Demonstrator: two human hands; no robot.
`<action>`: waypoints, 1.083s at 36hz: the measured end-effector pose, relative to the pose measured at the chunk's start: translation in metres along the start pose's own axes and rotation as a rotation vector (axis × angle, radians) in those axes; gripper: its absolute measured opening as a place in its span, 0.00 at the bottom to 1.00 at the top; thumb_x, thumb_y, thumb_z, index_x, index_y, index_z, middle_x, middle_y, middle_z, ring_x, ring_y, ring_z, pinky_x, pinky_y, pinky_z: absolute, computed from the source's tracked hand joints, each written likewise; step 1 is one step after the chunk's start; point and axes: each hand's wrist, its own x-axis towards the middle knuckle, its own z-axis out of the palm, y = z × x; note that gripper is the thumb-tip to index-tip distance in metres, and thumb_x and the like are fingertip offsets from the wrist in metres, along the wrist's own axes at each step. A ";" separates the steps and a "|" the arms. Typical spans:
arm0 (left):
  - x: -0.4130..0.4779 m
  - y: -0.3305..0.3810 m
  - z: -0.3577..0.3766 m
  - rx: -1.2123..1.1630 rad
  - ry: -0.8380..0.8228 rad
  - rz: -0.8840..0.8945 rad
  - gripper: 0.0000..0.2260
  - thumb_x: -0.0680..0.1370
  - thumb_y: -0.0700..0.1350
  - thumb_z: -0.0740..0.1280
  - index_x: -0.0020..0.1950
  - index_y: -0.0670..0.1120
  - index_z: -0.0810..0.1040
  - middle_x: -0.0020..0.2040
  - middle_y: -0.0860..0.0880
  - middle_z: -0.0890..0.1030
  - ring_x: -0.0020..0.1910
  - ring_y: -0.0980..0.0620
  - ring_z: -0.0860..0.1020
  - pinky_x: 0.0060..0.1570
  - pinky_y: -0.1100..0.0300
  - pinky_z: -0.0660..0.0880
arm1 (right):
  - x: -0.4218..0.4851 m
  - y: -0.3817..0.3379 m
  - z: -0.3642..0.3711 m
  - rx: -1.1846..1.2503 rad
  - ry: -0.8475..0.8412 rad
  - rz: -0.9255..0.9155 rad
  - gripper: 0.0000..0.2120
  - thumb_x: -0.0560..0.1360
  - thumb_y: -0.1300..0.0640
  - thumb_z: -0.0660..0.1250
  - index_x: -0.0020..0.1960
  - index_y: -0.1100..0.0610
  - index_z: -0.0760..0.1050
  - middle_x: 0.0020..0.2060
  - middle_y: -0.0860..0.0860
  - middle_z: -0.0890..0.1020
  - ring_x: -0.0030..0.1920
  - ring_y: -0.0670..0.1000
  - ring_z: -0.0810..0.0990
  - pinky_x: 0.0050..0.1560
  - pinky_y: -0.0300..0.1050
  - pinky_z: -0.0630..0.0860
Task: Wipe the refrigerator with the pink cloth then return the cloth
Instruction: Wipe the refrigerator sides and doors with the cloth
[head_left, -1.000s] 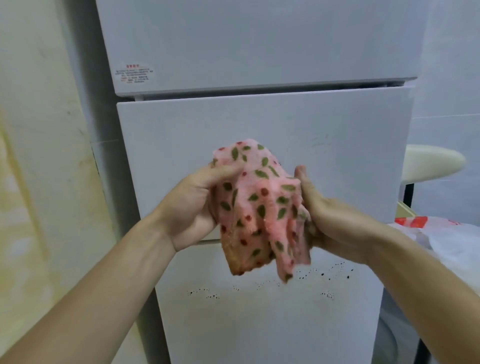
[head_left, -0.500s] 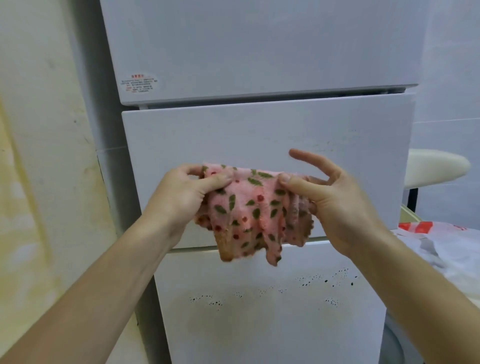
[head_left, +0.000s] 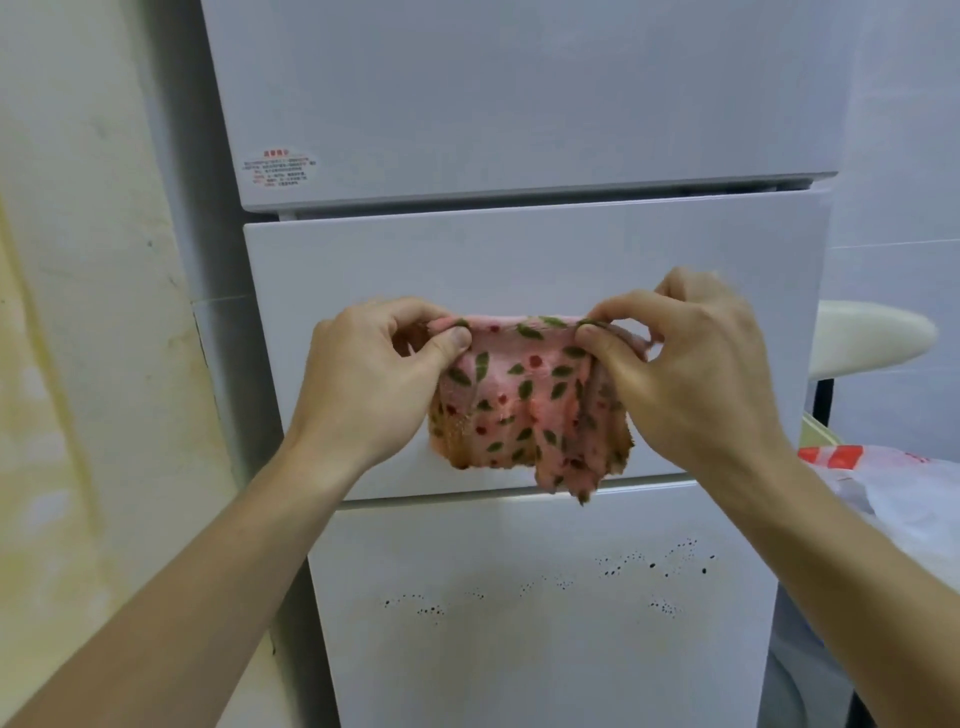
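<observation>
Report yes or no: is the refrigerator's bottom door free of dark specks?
No, clusters of dark specks dot the refrigerator's bottom door, below the pink cloth.

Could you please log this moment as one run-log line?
left hand: pinches pink cloth | right hand: pinches pink cloth | cloth: spread between hands | refrigerator: dark specks, lowest door

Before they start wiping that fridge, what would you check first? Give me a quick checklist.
1. Left hand pinches the pink cloth at its top edge: ok.
2. Right hand pinches the other top corner: ok.
3. Cloth opened out flat: not ok, lower edge hangs bunched.
4. Refrigerator doors shut: ok.
5. Lower door free of dark specks: not ok.
6. Cloth damp: cannot tell.
</observation>
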 end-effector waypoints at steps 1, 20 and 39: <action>0.001 0.000 0.002 0.029 0.012 0.018 0.03 0.79 0.53 0.74 0.45 0.58 0.84 0.45 0.57 0.80 0.45 0.60 0.77 0.43 0.73 0.70 | 0.000 -0.001 0.001 -0.030 0.034 -0.020 0.04 0.78 0.51 0.75 0.49 0.49 0.87 0.33 0.45 0.70 0.40 0.51 0.70 0.49 0.46 0.64; 0.066 -0.008 0.036 -0.072 0.282 0.345 0.07 0.78 0.47 0.76 0.55 0.50 0.85 0.49 0.57 0.83 0.49 0.57 0.79 0.49 0.68 0.71 | 0.013 -0.003 0.100 -0.091 0.151 -0.218 0.24 0.85 0.51 0.64 0.80 0.48 0.69 0.83 0.54 0.63 0.84 0.54 0.55 0.83 0.64 0.46; 0.107 -0.063 -0.002 0.472 0.669 0.404 0.19 0.81 0.45 0.61 0.71 0.45 0.77 0.75 0.43 0.72 0.74 0.42 0.66 0.71 0.48 0.58 | 0.174 -0.065 0.112 -0.271 0.427 -0.103 0.30 0.86 0.39 0.53 0.84 0.51 0.61 0.83 0.62 0.57 0.83 0.68 0.51 0.80 0.71 0.49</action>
